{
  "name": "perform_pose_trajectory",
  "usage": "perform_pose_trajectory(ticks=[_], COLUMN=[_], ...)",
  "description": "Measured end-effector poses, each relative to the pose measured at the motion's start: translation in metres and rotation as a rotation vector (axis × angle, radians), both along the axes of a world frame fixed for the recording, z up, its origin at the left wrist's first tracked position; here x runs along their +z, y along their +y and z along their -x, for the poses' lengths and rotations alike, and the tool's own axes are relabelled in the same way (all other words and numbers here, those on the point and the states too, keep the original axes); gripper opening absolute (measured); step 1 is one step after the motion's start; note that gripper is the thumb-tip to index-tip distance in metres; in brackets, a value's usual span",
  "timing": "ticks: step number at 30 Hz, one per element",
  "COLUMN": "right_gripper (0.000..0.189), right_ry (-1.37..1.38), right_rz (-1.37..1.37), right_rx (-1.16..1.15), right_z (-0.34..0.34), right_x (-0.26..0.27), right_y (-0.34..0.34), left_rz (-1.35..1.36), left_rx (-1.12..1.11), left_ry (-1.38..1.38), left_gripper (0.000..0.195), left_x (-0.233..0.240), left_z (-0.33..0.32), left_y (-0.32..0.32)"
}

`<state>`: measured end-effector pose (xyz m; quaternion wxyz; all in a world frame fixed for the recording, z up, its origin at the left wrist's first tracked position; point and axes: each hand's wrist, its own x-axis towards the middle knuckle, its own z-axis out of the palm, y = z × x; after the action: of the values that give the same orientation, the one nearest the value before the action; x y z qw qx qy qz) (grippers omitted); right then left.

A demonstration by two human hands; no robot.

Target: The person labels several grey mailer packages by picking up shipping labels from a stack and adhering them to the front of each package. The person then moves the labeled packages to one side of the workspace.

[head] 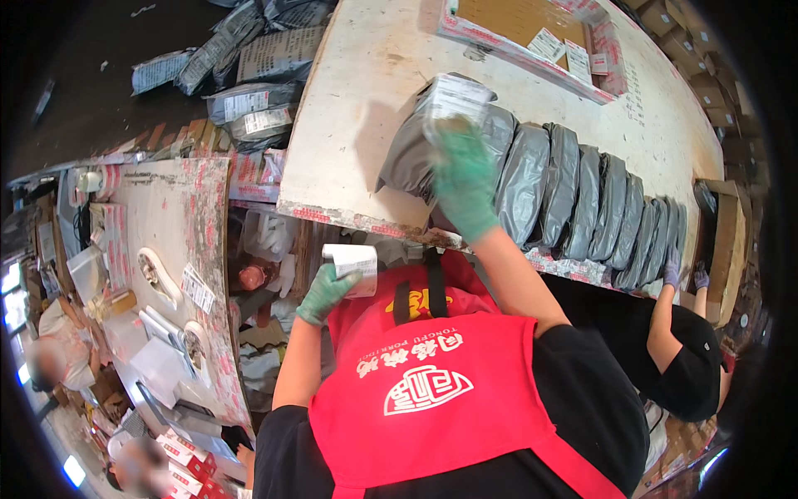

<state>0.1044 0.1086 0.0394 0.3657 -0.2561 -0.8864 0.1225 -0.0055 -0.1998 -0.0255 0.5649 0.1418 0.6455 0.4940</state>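
My left hand (330, 292), in a green glove, grips a stack or roll of white printed labels (356, 265) in front of the red apron. Over the worktable (349, 131), my right hand (464, 181), also green-gloved and blurred by motion, reaches onto a grey plastic mailer bag (402, 159). Its fingers are at the lower edge of a white shipping label (461, 96) on that bag; whether they grip or press it cannot be told. To the right, several similar grey bags (523, 181) stand side by side in a row along the near edge of the table.
A shallow carton tray (523, 40) with loose labels is at the table's far side. Labelled parcels (262, 103) are heaped at upper left. At right, a co-worker's gloved hands (672, 268) are near the row's end, beside an open carton (729, 249). A second table (187, 237) stands left.
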Motion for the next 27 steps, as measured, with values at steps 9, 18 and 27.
perform_pose_trajectory(ticks=[9, 18, 27], right_gripper=[0.069, 0.034, 0.024], right_ry=[-0.548, -0.005, -0.125], right_rz=[0.056, 0.505, 1.406], right_rx=[0.072, 0.056, 0.304], right_z=[0.033, -0.031, -0.118], right_x=[-0.058, -0.027, 0.028], right_y=[0.013, -0.080, -0.053], left_rz=[-0.131, -0.252, -0.146], left_rx=[0.056, -0.545, -0.814], left_ry=[-0.270, -0.298, 0.453], left_gripper=[0.053, 0.036, 0.032], left_x=[0.002, 0.056, -0.004], left_z=[0.031, 0.010, 0.001], left_y=[0.040, 0.037, 0.035])
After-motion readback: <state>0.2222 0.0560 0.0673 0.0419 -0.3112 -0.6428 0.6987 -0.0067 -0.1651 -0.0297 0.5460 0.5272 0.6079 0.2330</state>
